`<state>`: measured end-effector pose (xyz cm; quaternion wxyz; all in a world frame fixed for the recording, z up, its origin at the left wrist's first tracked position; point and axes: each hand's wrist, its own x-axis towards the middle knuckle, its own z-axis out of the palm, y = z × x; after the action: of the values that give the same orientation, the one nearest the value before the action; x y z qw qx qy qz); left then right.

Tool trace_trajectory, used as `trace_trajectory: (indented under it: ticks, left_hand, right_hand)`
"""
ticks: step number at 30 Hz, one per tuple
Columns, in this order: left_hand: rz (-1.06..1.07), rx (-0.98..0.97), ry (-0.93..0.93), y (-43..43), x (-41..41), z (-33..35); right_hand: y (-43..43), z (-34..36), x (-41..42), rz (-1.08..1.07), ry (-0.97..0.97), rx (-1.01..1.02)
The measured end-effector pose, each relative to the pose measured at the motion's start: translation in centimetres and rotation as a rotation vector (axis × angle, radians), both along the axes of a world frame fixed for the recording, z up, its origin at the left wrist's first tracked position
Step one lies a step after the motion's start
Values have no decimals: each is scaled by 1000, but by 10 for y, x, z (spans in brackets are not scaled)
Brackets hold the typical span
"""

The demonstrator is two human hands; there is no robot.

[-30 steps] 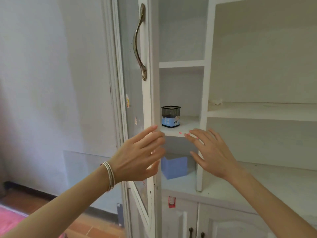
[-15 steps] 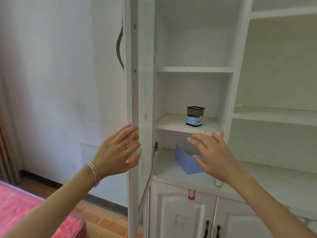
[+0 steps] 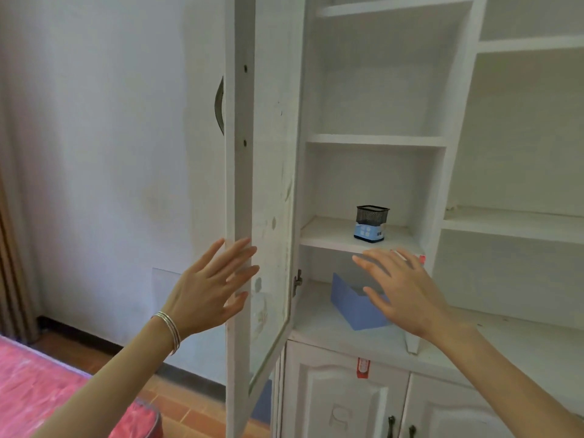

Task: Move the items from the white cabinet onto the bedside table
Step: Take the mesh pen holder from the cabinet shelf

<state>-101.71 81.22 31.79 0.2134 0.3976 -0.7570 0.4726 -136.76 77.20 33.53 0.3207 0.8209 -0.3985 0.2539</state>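
Note:
The white cabinet (image 3: 376, 140) stands with its tall glass door (image 3: 262, 191) swung wide open. On a middle shelf sits a black mesh pen holder with a blue base (image 3: 370, 222). Below it, on the counter level, lies a blue box (image 3: 354, 303), partly hidden by my right hand (image 3: 401, 289). That hand hovers with fingers spread in front of the shelf edge, holding nothing. My left hand (image 3: 210, 289), wearing bracelets, has straight fingers at the outer edge of the door. The bedside table is not in view.
Lower cabinet doors (image 3: 344, 403) with dark handles are closed under the counter. Open white shelves (image 3: 518, 226) continue to the right. A red bed cover (image 3: 34, 390) lies at the lower left over a tiled floor, and a curtain (image 3: 12, 270) hangs at the left edge.
The door has swung further open to the left with my left hand on it. The view has shifted so the shelf interior, pen holder and blue box show more fully.

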Motion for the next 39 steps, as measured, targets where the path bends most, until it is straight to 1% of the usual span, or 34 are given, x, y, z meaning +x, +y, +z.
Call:
trace_trajectory:
  ticks: [5,10,15,23,27,31,35,39]
  left_hand:
    - [-35,-17,97,3,-31,-2]
    - [-74,20,153,-19,-82,11]
    - [-87,64,202,-60,-122,8]
    - [-73,125,215,-146,-185,-7]
    - [-61,144,260,-179,-215,-8]
    - [-25,176,289,-205,-231,-12]
    - [15,257,295,-227,-237,-19]
    - [72,338,339,-255,-235,-18]
  right_hand:
    - [-7,8,-14,-15,6,-17]
    - [-23,16,-30,-16,19,-32]
    - [-49,17,-61,3,5,-50]
    - [-119,18,-140,-54,-5,12]
    - [-157,15,-166,-27,-1,35]
    - [-185,14,-170,50,-14,35]
    - [-205,7,-162,114,-17,49]
    - [-226,5,-154,152,-21,77]
